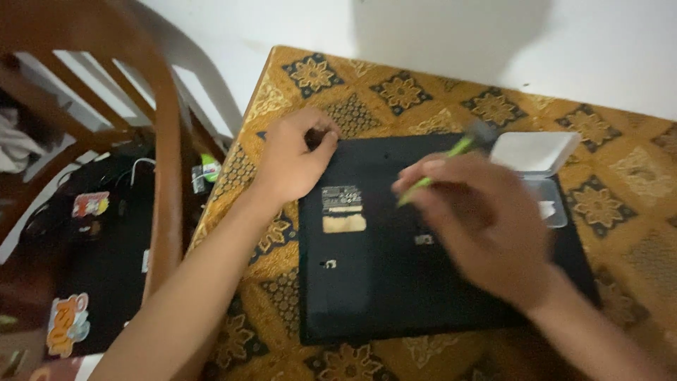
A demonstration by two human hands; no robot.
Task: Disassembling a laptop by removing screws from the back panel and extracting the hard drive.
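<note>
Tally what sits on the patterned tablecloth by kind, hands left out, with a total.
Laptop, black, underside up: 1
Screwdriver, green handle, in the right hand: 1
Clear plastic box with white lid: 1
Total: 3
The left hand rests at the laptop's far-left corner.

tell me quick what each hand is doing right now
Left hand: fingers pinched at the laptop top corner; holding anything cannot be told.
Right hand: closed on a green screwdriver.
</note>
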